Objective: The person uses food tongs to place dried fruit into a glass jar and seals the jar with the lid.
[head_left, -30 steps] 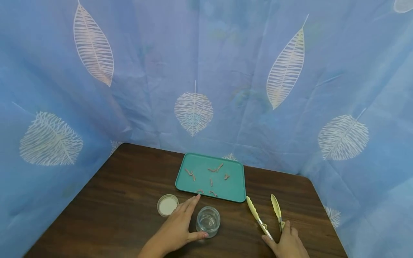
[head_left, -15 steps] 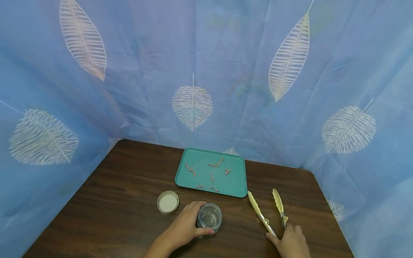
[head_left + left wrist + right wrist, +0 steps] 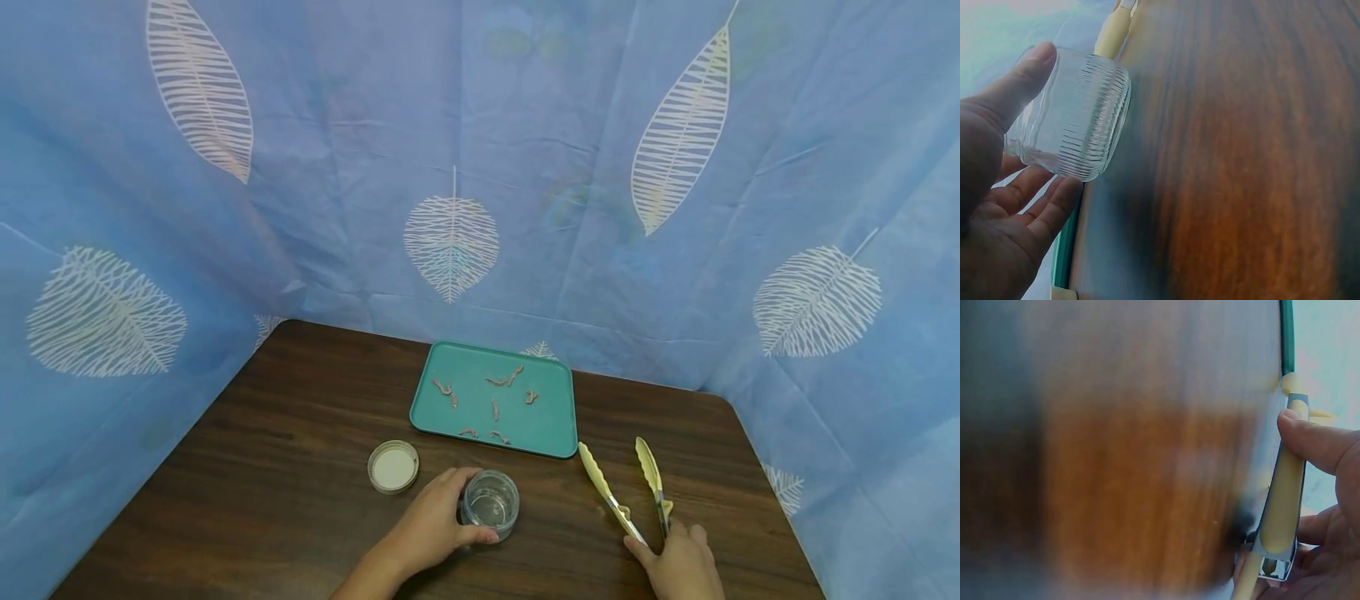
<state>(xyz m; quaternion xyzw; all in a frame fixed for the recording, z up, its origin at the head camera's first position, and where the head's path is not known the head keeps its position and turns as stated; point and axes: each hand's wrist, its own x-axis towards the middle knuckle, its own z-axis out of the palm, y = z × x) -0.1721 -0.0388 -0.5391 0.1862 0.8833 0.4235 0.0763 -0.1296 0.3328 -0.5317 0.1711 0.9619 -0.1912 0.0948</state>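
I'm seeing the dark brown wood-grain table [image 3: 262, 467] carrying everything, with the teal rectangular tray [image 3: 546, 429] lying by its far edge. Off the tray's near right corner, the pale yellow and metal tongs [image 3: 597, 481] are spreading their arms wide; one tip is sitting just beside the rim, so I'm judging that a careless swing could snag it and jolt the tray. The right hand [image 3: 678, 562] is pinching their handles. The left hand [image 3: 431, 525] is clasping the clear ribbed glass jar [image 3: 491, 504], which is standing mouth up off the tray's near edge; smooth glass could be slipping or tipping if that hold loosens. The round white-lined lid [image 3: 393, 467] is lying near that hand, where a wrist could brush it. I'm worrying most about the thin pinkish strips [image 3: 495, 410]: two are lying close to the tray's near edge, where the rim could be hampering the tongs.
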